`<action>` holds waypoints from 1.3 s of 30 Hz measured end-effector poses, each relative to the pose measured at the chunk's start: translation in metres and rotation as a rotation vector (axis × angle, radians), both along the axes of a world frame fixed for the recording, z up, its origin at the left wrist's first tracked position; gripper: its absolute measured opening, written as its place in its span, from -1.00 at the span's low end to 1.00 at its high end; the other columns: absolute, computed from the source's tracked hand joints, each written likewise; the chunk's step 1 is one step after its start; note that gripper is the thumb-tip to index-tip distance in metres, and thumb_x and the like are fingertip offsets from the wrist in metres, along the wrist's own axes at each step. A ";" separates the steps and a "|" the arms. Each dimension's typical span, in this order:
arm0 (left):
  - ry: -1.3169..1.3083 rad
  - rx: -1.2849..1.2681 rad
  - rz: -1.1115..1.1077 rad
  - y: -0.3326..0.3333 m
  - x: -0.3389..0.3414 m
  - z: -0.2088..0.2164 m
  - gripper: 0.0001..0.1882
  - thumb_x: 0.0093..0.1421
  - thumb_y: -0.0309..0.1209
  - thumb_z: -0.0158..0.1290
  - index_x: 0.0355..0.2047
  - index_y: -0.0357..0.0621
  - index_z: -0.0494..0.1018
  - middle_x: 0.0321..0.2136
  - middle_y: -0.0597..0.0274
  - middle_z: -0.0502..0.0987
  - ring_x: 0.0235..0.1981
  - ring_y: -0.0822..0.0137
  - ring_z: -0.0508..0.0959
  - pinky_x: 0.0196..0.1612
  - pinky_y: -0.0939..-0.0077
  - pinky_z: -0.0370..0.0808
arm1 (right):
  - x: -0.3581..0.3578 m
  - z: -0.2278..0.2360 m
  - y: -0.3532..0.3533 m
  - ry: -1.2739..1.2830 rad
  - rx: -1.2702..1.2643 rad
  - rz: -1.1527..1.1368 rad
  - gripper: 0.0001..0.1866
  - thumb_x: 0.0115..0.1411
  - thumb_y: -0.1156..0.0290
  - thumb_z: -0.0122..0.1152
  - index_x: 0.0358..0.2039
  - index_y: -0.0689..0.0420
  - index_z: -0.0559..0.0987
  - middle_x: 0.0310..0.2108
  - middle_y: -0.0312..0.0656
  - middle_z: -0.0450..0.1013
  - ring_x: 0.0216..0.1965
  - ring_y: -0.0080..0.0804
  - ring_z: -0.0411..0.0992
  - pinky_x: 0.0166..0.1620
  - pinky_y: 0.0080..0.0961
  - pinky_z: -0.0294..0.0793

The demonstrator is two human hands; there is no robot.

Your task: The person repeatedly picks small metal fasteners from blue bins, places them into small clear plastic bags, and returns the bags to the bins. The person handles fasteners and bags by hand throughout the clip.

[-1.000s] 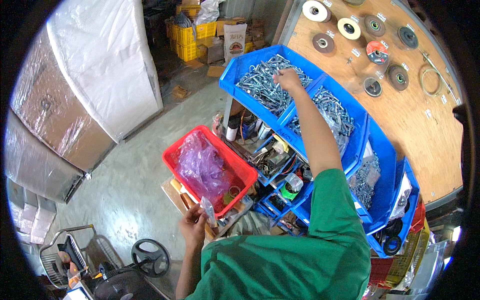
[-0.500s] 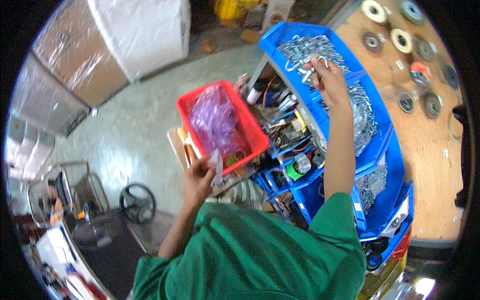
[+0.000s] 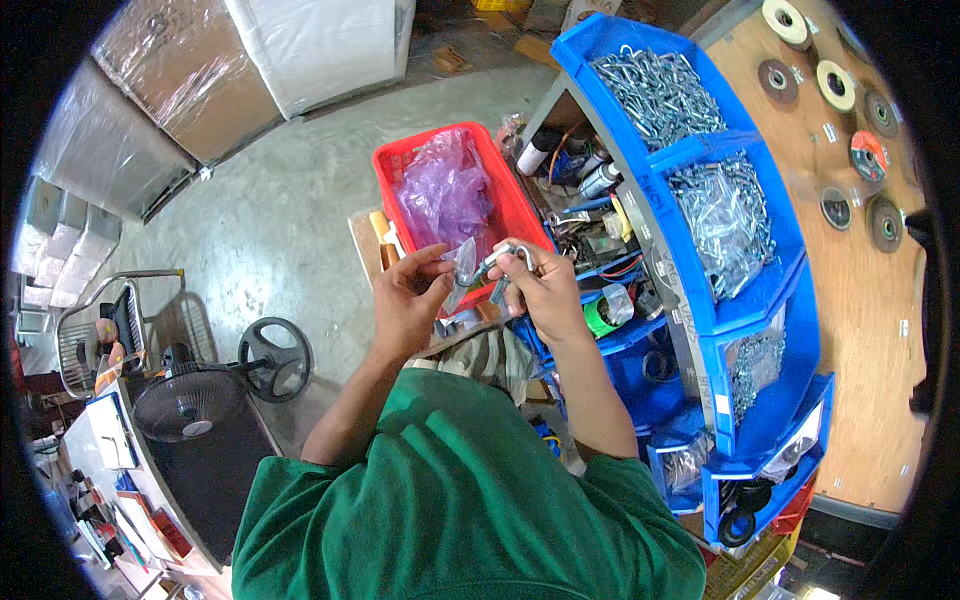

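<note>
In front of my chest, both hands come close together over the near edge of a red plastic basket (image 3: 513,185). My left hand (image 3: 405,305) pinches a small clear plastic bag (image 3: 465,262) between thumb and fingers. My right hand (image 3: 552,300) is closed on a few silvery metal hooks (image 3: 527,256) with curved ends, their shanks pointing at the bag's mouth. Fingers hide part of them, so whether any tip is inside the bag I cannot tell. Crumpled purple-tinted plastic (image 3: 445,185) lies in the basket.
To the right, a blue bin (image 3: 650,100) holds many metal hooks; another blue bin (image 3: 720,225) holds hardware and clear plastic. Tools and cans crowd the shelf (image 3: 590,220) below. Grinding discs (image 3: 867,157) hang on a wooden board. At left stand a fan (image 3: 190,400) and wrapped boxes (image 3: 190,80).
My right hand has come back from the far blue bin with metal hooks in it and now meets my left hand. The left hand, still pinching the bag, has risen slightly.
</note>
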State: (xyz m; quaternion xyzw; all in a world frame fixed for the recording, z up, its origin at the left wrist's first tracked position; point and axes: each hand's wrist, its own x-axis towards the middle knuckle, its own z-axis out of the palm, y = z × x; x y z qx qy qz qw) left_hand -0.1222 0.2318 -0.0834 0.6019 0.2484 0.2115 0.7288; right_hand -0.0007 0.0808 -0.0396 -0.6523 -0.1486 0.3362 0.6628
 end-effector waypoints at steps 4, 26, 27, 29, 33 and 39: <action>-0.002 -0.047 -0.042 -0.005 -0.006 -0.004 -0.60 0.17 -0.63 0.15 0.05 -0.37 0.49 -0.24 0.16 0.65 -0.24 0.47 0.60 -0.11 0.56 0.54 | -0.023 -0.008 -0.007 0.014 0.051 -0.113 -0.74 0.34 0.35 0.20 -0.07 0.25 0.58 -0.40 -0.21 0.57 -0.71 -0.69 0.32 -0.62 -0.73 0.28; 0.068 -0.048 -0.312 0.002 -0.022 0.012 -0.61 0.21 -0.63 0.10 0.07 -0.43 0.45 -0.20 0.13 0.63 -0.17 0.39 0.60 -0.04 0.51 0.53 | -0.062 -0.036 -0.021 -0.398 -0.037 -0.069 -0.75 0.33 0.38 0.20 -0.04 0.22 0.56 -0.22 -0.14 0.62 -0.20 -0.44 0.59 -0.10 -0.47 0.54; 0.071 -0.039 -0.306 0.001 -0.024 0.010 -0.61 0.22 -0.63 0.10 0.07 -0.43 0.45 -0.20 0.13 0.63 -0.17 0.39 0.60 -0.04 0.51 0.53 | -0.063 -0.037 -0.021 -0.430 -0.022 -0.067 -0.75 0.34 0.38 0.19 -0.04 0.22 0.55 -0.22 -0.15 0.62 -0.21 -0.46 0.58 -0.11 -0.48 0.54; 0.076 -0.022 -0.294 0.001 -0.026 0.004 -0.62 0.22 -0.63 0.10 0.07 -0.43 0.45 -0.20 0.14 0.63 -0.16 0.40 0.60 -0.03 0.52 0.53 | -0.067 -0.040 -0.024 -0.494 0.009 -0.060 -0.76 0.35 0.39 0.17 -0.03 0.22 0.53 -0.23 -0.18 0.62 -0.21 -0.50 0.55 -0.12 -0.48 0.53; 0.009 -0.006 -0.323 0.002 -0.027 -0.001 -0.62 0.24 -0.59 0.13 0.07 -0.42 0.45 -0.20 0.16 0.63 -0.17 0.40 0.60 -0.03 0.51 0.53 | -0.073 -0.058 -0.023 -0.618 -0.015 -0.052 -0.77 0.33 0.42 0.19 -0.07 0.25 0.55 -0.23 -0.14 0.61 -0.20 -0.49 0.56 -0.12 -0.47 0.53; 0.037 -0.093 -0.342 0.006 -0.030 -0.007 -0.63 0.26 -0.55 0.14 0.07 -0.41 0.45 -0.21 0.17 0.63 -0.20 0.41 0.60 -0.06 0.49 0.54 | -0.074 -0.047 -0.016 -0.927 -0.392 0.054 -0.80 0.21 0.45 0.23 -0.17 0.21 0.58 -0.35 0.01 0.60 -0.29 -0.19 0.63 -0.27 -0.28 0.53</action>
